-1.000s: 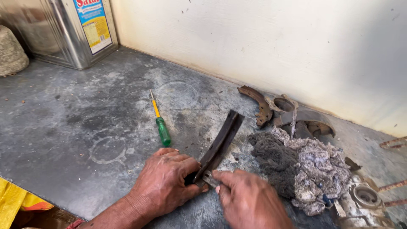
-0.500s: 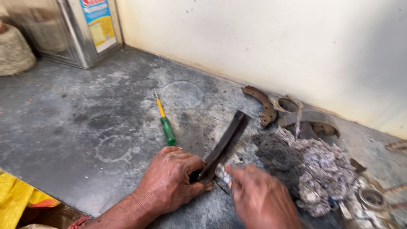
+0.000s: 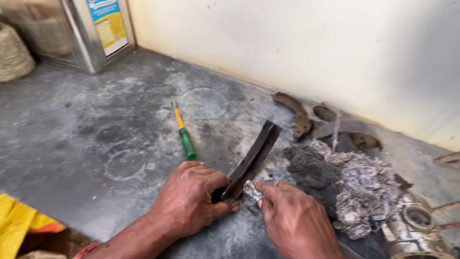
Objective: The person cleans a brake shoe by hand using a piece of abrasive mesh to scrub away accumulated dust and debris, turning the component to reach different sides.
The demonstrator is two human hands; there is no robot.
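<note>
My left hand (image 3: 189, 199) grips the near end of a dark curved brake shoe (image 3: 253, 160), which stands on edge on the grey floor (image 3: 96, 129) and slants away to the upper right. My right hand (image 3: 294, 220) presses a small pale scrap, perhaps abrasive paper (image 3: 251, 191), against the shoe's side close to the left hand. The shoe's lower end is hidden between the two hands.
A green and yellow screwdriver (image 3: 184, 133) lies just beyond my left hand. A heap of grey cotton waste (image 3: 345, 187) sits to the right, with rusty brake parts (image 3: 330, 122) by the wall. A metal cylinder part (image 3: 414, 223) is at lower right, a tin can (image 3: 91, 29) at upper left.
My right hand has slid back and forth along the lower part of the brake shoe with the scrap. The left hand and shoe stayed almost still; the view shifted slightly.
</note>
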